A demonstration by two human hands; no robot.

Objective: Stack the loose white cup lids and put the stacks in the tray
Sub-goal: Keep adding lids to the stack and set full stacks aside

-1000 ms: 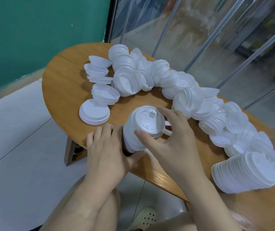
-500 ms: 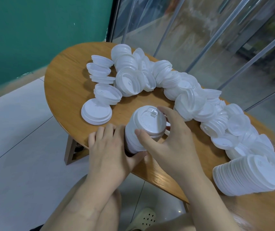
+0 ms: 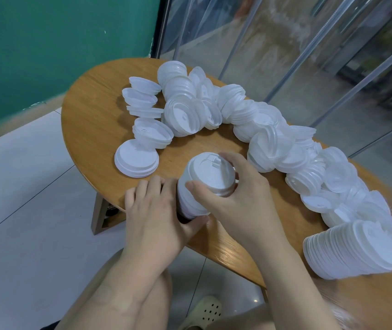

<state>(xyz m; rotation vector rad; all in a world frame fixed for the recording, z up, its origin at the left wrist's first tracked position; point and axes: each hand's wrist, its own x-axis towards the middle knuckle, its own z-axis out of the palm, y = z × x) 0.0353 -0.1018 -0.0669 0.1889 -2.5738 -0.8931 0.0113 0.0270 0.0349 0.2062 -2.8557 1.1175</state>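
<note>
A tall stack of white cup lids point(image 3: 204, 179) stands near the front edge of the oval wooden table point(image 3: 90, 129). My left hand point(image 3: 159, 215) wraps around the stack's lower part, thumb under its near side. My right hand point(image 3: 235, 198) grips the stack's top lids between thumb and fingers. Several loose white lids point(image 3: 268, 139) lie in a curved heap across the far side of the table. Another long stack of lids point(image 3: 352, 251) lies on its side at the right. No tray is in view.
A small flat stack of lids point(image 3: 136, 160) sits left of my hands, with several upturned lids point(image 3: 142, 96) behind it. A teal wall rises at the left; glass panels with metal frames point(image 3: 285, 67) stand behind the table. My knees and a sandal point(image 3: 204, 313) are below the edge.
Both hands stay on the tall stack in the same grip. The view has shifted slightly; the stack and hands have barely moved.
</note>
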